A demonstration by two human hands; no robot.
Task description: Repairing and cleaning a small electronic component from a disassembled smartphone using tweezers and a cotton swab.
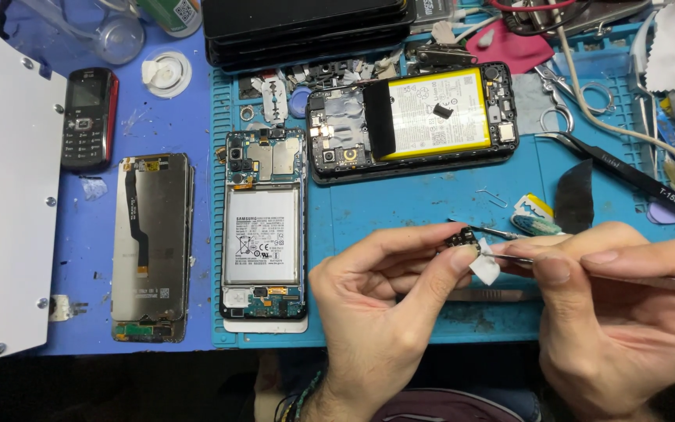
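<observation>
The left hand (pixel 369 312) pinches a tiny dark circuit part (pixel 460 237) between its thumb and first finger, so those fingers are clamped on it. The part sits up in the air, just above the front edge of the blue mat (pixel 431 203). A little white tab (pixel 484 266) hangs down from it. The right hand (pixel 619 312) has its fingers closed tight around thin metal tweezers (pixel 509 256), and their tip touches the part by the white tab.

The part is so small that it could slip out and drop onto the desk (pixel 158 125) among the other bits. A hard push from the sharp tip could scratch it or tear the tab.

The part is too small to tell its long side well. The tweezers lie flat, pointing left at the part.

Farther out lie an open phone with a white battery (pixel 263 234), an open phone with a yellow-edged battery (pixel 412 121), and a loose screen (pixel 152 246).
</observation>
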